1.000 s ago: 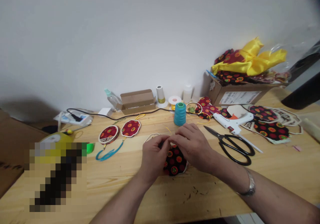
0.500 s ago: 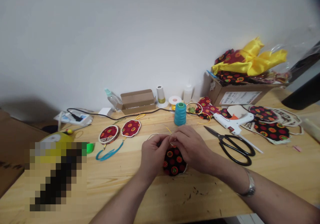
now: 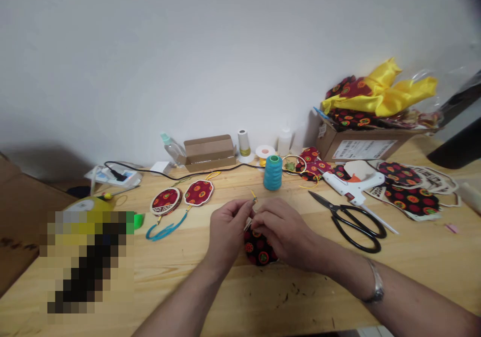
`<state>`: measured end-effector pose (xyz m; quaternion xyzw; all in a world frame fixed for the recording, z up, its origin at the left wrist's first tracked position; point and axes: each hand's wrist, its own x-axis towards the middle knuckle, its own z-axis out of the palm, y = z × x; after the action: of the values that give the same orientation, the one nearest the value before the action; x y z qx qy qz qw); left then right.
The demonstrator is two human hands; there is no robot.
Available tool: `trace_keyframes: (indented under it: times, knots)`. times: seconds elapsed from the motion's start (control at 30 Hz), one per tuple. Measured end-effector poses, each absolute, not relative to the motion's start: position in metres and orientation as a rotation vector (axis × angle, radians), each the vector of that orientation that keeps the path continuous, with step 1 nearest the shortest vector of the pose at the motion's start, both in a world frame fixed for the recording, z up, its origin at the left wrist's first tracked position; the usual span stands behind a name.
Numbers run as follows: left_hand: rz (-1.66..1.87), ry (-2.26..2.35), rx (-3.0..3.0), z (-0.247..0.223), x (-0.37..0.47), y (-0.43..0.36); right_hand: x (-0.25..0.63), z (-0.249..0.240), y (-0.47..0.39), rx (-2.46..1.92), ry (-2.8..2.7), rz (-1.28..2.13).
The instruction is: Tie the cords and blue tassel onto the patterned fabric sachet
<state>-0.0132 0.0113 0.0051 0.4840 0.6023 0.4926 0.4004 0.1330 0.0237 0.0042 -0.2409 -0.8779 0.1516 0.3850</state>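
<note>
Black patterned fabric piece (image 3: 260,249), pale-edged, is seen at the near middle of the wooden counter (image 3: 180,297), between the two hands and partly covered by them; whether it is resting flat cannot be told. By the left hand (image 3: 228,229), at the piece's upper left, a narrow grip is formed, thumb and forefinger being pressed together on a yellow cord (image 3: 253,193), whose short end is seen above the fingertips. By the right hand (image 3: 285,232), the upper right of the piece is overlapped; its fingers are bent and bunched close to the left fingertips, but what is held in this grip, if anything, cannot be told. A silver bracelet (image 3: 378,286) is worn on the right wrist. Just beyond the hands, a teal thread cone (image 3: 272,176) is stood upright. To the right, black-handled scissors (image 3: 332,208) are laid with the blades slightly parted, and beyond them a white glue gun (image 3: 355,187) is placed. To the left, a round red ornament (image 3: 165,199) and a scalloped red ornament (image 3: 199,193) are laid side by side, with blue tassels (image 3: 167,233) trailed toward the near side.
</note>
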Motion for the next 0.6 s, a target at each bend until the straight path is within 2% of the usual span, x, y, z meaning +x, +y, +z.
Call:
trace_keyframes:
  times: [0.6]
  knots:
    - [1.210, 1.524, 1.167, 0.0067, -0.0137, 0.0111, 0.1327, 0.0050, 0.0162, -0.538, -2.408, 0.415]
